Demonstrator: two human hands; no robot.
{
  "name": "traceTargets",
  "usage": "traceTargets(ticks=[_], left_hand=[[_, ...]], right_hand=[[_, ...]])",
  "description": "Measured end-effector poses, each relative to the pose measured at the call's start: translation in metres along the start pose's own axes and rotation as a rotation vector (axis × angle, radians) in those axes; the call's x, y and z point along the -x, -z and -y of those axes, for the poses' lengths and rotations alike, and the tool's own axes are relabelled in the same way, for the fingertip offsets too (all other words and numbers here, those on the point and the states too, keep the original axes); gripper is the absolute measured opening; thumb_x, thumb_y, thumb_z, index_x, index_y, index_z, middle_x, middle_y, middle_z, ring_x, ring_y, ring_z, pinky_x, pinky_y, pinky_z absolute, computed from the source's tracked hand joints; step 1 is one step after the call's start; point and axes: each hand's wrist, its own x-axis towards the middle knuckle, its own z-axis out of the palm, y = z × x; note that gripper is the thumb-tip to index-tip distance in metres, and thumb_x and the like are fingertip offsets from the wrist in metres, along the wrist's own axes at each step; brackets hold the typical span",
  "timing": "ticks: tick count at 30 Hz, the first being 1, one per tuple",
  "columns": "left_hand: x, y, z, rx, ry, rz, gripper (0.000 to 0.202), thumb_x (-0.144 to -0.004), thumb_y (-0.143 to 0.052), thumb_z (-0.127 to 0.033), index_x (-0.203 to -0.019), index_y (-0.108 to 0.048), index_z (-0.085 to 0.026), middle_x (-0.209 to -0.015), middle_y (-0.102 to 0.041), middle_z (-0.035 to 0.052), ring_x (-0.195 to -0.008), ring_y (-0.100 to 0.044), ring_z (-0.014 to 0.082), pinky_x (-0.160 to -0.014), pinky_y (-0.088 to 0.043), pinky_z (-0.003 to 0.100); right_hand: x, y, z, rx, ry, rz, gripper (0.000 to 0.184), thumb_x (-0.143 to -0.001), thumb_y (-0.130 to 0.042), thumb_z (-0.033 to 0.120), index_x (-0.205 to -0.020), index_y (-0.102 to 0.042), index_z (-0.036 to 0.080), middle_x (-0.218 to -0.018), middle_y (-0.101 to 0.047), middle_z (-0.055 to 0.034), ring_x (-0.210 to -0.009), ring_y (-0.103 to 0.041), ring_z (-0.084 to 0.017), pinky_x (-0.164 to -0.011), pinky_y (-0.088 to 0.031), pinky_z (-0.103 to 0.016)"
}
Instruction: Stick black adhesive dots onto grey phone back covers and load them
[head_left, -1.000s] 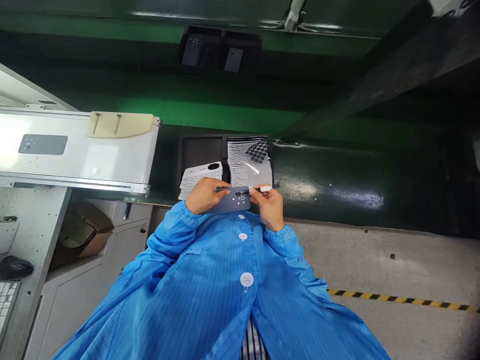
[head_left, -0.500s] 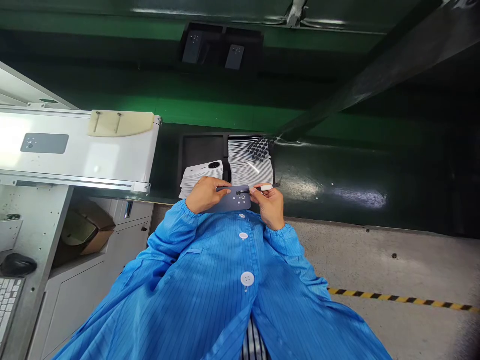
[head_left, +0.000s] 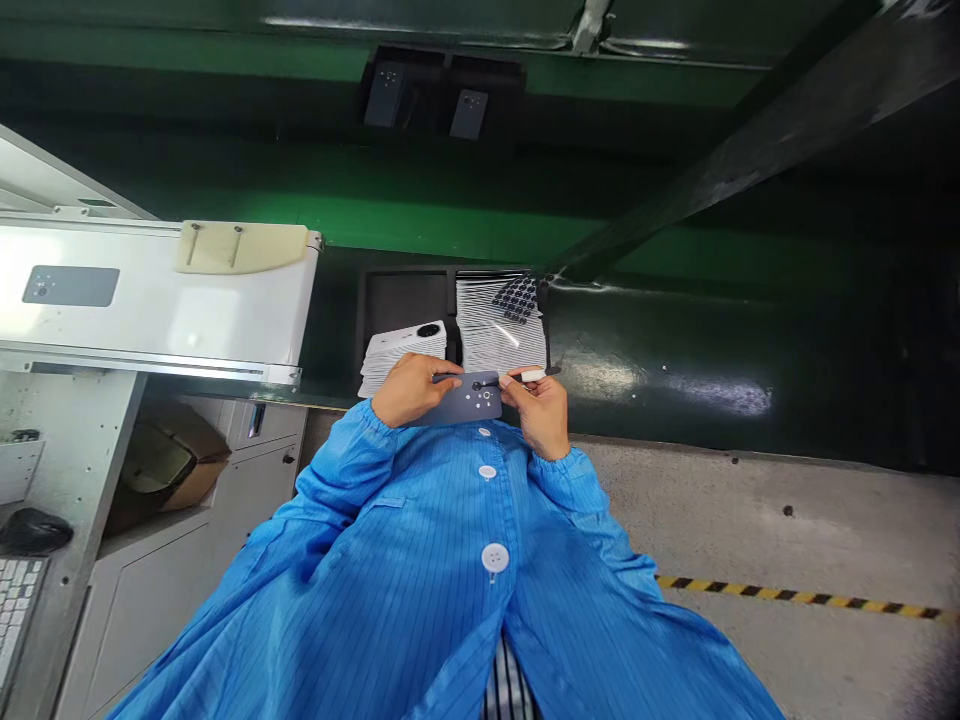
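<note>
My left hand [head_left: 409, 390] is closed round a grey-blue phone back cover [head_left: 469, 398] held flat in front of my chest. The cover shows a dark round opening and small white dots. My right hand [head_left: 541, 412] pinches a thin dark tool with a white tip [head_left: 531, 376], its point resting on the cover by the round opening. Just beyond my hands a stack of white sheets [head_left: 401, 352] carries a black ring, and a second stack of sheets [head_left: 501, 333] has a dark patch of small parts on top.
A white conveyor [head_left: 172, 300] at the left carries a grey cover [head_left: 71, 286]. Two more covers [head_left: 427, 100] lie on the far green belt. The dark worktop [head_left: 675, 370] stretches right. A keyboard and mouse [head_left: 26, 545] sit at lower left; hazard tape [head_left: 802, 598] marks the floor.
The grey cover on the white conveyor has drifted left. My hands, the cover and the tool stay where they were.
</note>
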Motion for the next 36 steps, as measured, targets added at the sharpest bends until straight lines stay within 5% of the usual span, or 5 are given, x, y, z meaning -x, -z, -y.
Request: traceTargets(ticks=[36], left_hand=[[0.0044, 0.0018, -0.0031, -0.065, -0.013, -0.012, 0.024, -0.089, -0.064, -0.026, -0.106, -0.08, -0.025, -0.106, -0.078, 0.0032, -0.102, -0.071, 0.0253, -0.096, -0.053, 0.036]], right_hand=[[0.0013, -0.0011, -0.0012, -0.027, -0.035, 0.017, 0.04, -0.059, -0.09, 0.047, -0.08, -0.07, 0.02, -0.072, -0.067, 0.0013, -0.068, -0.066, -0.015, -0.065, -0.06, -0.03]])
